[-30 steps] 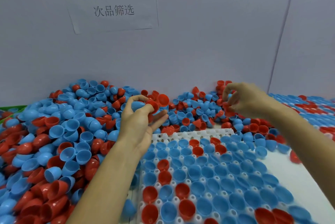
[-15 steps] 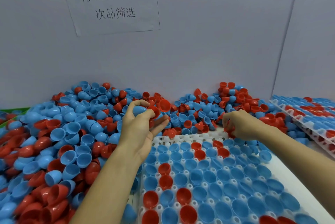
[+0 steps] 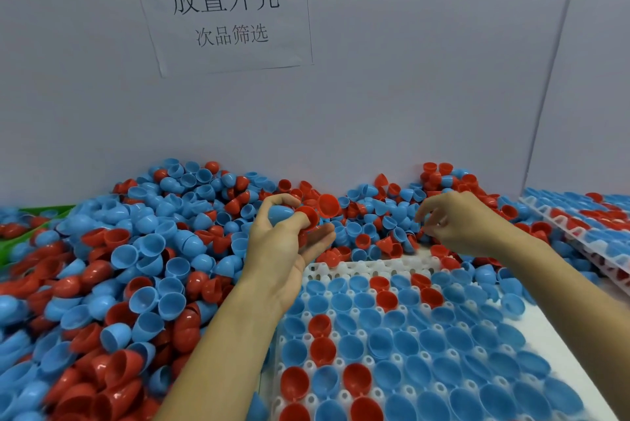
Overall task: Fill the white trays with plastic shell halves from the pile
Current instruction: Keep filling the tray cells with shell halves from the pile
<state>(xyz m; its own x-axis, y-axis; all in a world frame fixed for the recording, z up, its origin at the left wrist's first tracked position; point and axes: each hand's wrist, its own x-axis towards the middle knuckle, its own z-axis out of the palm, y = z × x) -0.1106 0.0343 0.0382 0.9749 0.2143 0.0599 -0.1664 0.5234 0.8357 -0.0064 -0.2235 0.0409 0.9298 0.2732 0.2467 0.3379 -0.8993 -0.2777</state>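
Nearest us, one white tray (image 3: 371,265), its cups mostly filled with blue and red shell halves, open sides up; the far row stands bare. No writing on it that we can read.

Left hand (image 3: 283,243), above the tray's far left corner: fingers curled round a blue shell (image 3: 280,214) and a red shell (image 3: 308,216), more red in the palm.

Right hand (image 3: 456,223), over the tray's far right edge: fingertips drawn together; we cannot tell whether they pinch anything.

Pile (image 3: 136,257) of loose blue and red halves, left of and behind the tray.

Second tray (image 3: 579,233), filled, at far right.

Paper sign (image 3: 225,8) on the wall: "放置外壳", below it "次品筛选".
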